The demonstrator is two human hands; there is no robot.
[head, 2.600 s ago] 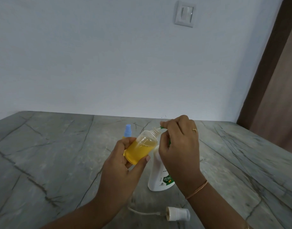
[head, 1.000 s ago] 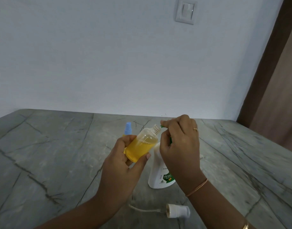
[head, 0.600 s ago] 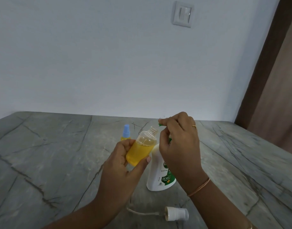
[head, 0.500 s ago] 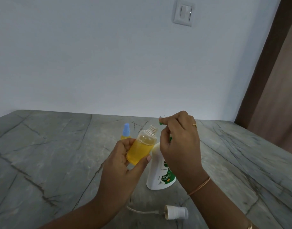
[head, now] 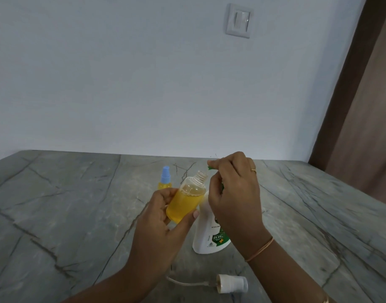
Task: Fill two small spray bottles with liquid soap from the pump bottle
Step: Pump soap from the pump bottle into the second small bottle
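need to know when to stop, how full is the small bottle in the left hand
Mostly full: in the small bottle, tilted in the left hand, yellow soap reaches near the shoulder; the uncapped neck is clear.

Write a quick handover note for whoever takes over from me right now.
Left hand holds the open spray bottle tilted, soap near its shoulder.
Right hand grips the head of the pump bottle, which stands on the table.
Done: blue-capped spray bottle, capped and yellow inside, stands behind.
Left: top up if needed, then screw on the white spray cap lying at the near edge.
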